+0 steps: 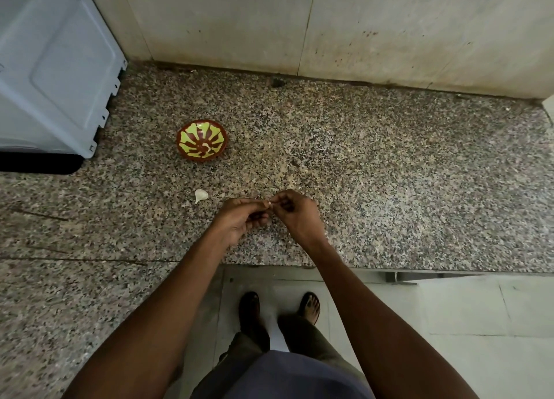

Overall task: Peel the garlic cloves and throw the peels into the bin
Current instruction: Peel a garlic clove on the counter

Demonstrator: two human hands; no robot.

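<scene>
My left hand [244, 215] and my right hand [295, 211] meet over the speckled granite counter [389, 173], fingertips together. Between them they pinch a small garlic clove [270, 203], of which only a pale tip shows. A second, unpeeled white garlic clove [200, 195] lies on the counter to the left of my left hand. Behind it stands a small red-brown bowl [202, 143] with a yellow-green pattern. No bin is in view.
A white appliance [57, 69] stands on the counter at the back left. A beige tiled wall [329, 27] closes the back. The counter's front edge runs just below my hands; my feet stand on the pale floor tiles [449, 323] beneath.
</scene>
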